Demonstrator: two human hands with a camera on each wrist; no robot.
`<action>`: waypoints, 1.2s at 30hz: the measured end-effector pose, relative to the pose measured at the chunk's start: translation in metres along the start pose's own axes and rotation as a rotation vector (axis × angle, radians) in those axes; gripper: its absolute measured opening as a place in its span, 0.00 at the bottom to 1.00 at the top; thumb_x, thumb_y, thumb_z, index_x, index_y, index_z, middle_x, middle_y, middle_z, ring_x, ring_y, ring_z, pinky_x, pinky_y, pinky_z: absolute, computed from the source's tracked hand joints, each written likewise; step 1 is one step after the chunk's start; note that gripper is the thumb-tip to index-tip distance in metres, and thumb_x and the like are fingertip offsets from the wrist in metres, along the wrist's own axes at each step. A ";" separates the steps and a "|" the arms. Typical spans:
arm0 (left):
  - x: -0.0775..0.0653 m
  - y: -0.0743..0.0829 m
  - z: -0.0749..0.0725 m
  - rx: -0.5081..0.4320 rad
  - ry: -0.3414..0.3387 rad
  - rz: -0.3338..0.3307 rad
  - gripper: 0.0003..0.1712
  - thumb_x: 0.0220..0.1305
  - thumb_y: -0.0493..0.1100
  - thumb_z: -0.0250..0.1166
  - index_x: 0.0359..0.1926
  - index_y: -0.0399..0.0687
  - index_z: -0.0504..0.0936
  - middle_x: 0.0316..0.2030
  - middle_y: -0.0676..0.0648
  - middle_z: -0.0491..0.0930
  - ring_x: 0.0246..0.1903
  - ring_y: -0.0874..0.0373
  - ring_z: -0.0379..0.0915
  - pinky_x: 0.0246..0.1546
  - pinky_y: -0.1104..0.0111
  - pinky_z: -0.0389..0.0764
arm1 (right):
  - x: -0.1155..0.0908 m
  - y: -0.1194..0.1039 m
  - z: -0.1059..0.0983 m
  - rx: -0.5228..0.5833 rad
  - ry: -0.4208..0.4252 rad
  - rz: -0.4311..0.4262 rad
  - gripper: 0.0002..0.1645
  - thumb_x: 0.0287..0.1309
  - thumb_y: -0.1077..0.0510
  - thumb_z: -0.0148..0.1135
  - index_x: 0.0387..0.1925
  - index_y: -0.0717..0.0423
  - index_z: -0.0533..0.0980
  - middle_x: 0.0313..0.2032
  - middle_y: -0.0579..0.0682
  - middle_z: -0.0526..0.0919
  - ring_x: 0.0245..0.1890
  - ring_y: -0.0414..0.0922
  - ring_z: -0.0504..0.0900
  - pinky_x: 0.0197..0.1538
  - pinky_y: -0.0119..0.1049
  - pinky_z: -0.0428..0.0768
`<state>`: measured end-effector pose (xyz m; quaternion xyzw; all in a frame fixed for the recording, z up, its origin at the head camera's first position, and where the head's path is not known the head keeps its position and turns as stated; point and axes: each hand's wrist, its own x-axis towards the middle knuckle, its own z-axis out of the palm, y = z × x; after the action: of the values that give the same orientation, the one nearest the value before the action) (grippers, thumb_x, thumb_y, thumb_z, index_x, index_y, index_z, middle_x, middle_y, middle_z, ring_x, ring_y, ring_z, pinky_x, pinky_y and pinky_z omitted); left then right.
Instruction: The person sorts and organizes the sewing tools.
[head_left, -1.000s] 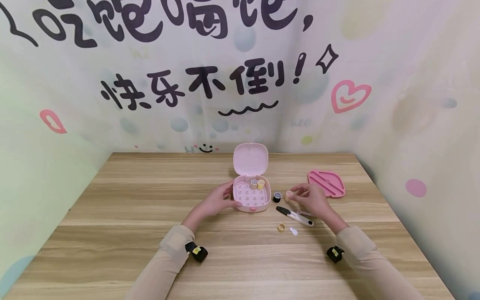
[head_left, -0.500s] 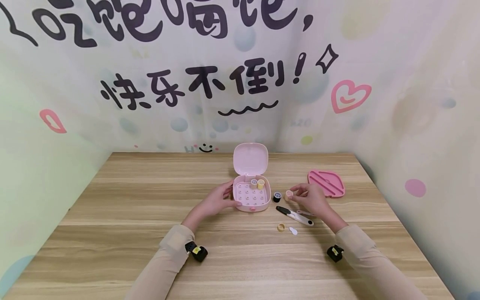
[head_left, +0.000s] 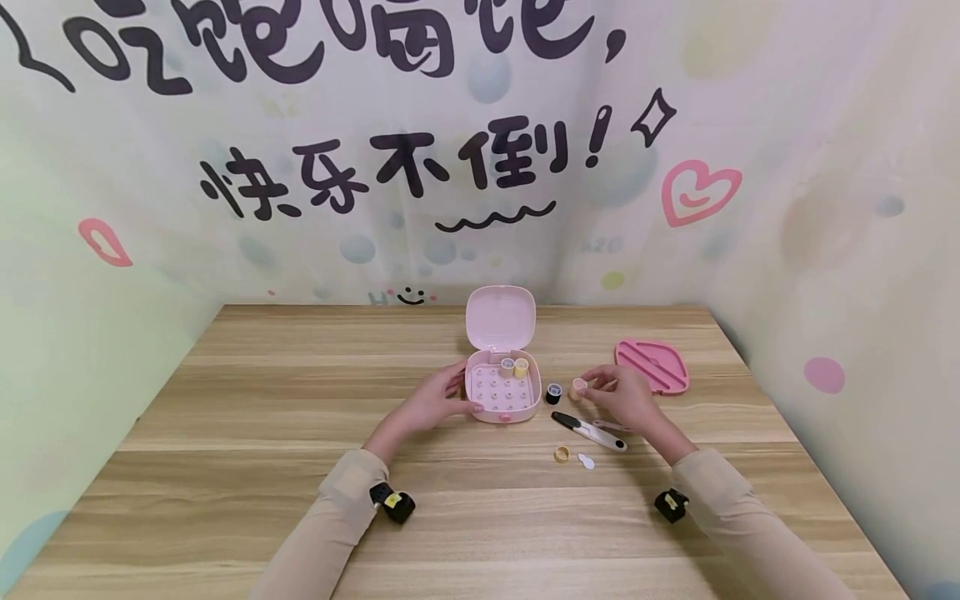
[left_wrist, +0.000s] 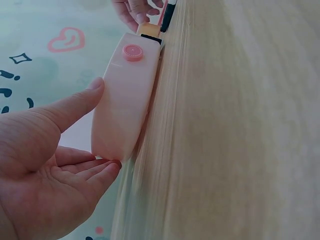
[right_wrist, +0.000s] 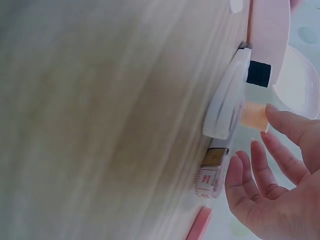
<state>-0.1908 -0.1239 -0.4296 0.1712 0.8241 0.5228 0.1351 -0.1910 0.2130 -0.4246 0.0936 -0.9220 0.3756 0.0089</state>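
Observation:
My left hand [head_left: 435, 400] holds the near left corner of an open pink sewing box [head_left: 504, 415], thumb at the front rim and fingers along the side. In the left wrist view the box's front [left_wrist: 125, 95] shows a round pink button. Inside, a beige thread spool [head_left: 507, 367] and a yellow one [head_left: 521, 368] stand in the back row of pegs. To the right of the box, my right hand [head_left: 621, 398] pinches a peach thread spool [right_wrist: 254, 116] between thumb and index finger, the other fingers spread loosely. Between box and hand stands a black thread spool [head_left: 554, 393].
A white-handled tool with a black tip [head_left: 588, 432] lies before the spools. A tape measure [right_wrist: 207, 181] sits near the right hand. Closer in lie a gold ring-shaped thimble [head_left: 562, 454] and a small white needle threader [head_left: 587, 462]. A pink slotted tray [head_left: 663, 367] lies behind the right hand.

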 end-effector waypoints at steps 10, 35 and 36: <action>0.001 0.000 0.000 -0.003 -0.005 0.015 0.48 0.67 0.33 0.72 0.79 0.26 0.55 0.78 0.28 0.58 0.76 0.34 0.60 0.77 0.50 0.67 | 0.004 -0.007 -0.006 -0.002 0.026 0.003 0.17 0.64 0.55 0.74 0.46 0.65 0.86 0.35 0.56 0.87 0.35 0.48 0.84 0.37 0.37 0.82; 0.000 -0.002 -0.001 -0.011 -0.004 0.009 0.48 0.67 0.34 0.72 0.79 0.27 0.56 0.79 0.29 0.58 0.76 0.34 0.60 0.78 0.49 0.66 | 0.020 -0.047 0.001 0.015 0.040 -0.079 0.16 0.61 0.57 0.77 0.47 0.64 0.87 0.31 0.54 0.87 0.35 0.49 0.85 0.35 0.32 0.81; 0.000 -0.002 0.000 -0.010 -0.003 0.008 0.48 0.67 0.33 0.72 0.79 0.27 0.56 0.78 0.29 0.58 0.76 0.34 0.60 0.78 0.49 0.66 | 0.021 -0.049 0.002 0.016 0.038 -0.076 0.16 0.62 0.57 0.76 0.47 0.64 0.87 0.31 0.54 0.87 0.35 0.49 0.85 0.34 0.31 0.81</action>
<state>-0.1911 -0.1251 -0.4311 0.1746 0.8206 0.5272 0.1348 -0.2026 0.1739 -0.3899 0.1215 -0.9144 0.3842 0.0399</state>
